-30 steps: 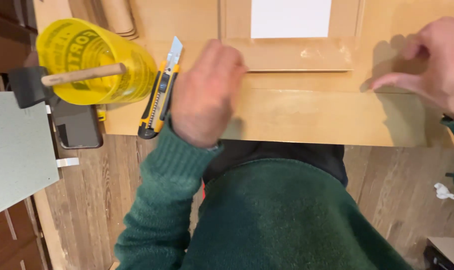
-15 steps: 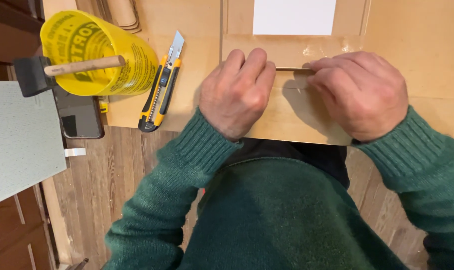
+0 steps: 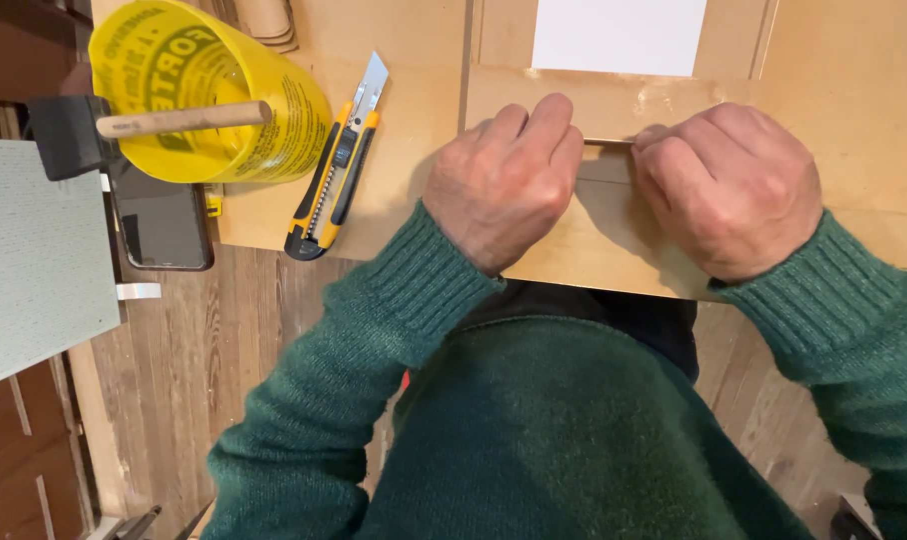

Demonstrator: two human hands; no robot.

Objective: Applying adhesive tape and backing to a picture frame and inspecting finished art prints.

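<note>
Both hands rest side by side on a light brown board (image 3: 614, 255) in front of me. My left hand (image 3: 504, 185) lies knuckles up, its fingertips pressed against the lower edge of a flat brown frame (image 3: 594, 100) with a white panel (image 3: 619, 35) inside. My right hand (image 3: 729, 190) is curled with its fingertips on that same edge, almost touching the left hand. Neither hand visibly grips a loose object. Green sweater sleeves cover both arms.
A yellow and black utility knife (image 3: 334, 170) with its blade out lies left of my left hand. Further left stand a yellow plastic cup (image 3: 209, 95) holding a wooden-handled foam brush (image 3: 179, 118), a dark phone (image 3: 159, 225) and a grey-green panel (image 3: 34, 260). A wooden floor lies below.
My right hand came in from the far right to the frame's lower edge. My left hand shifted right, away from the knife, and now sits beside it.
</note>
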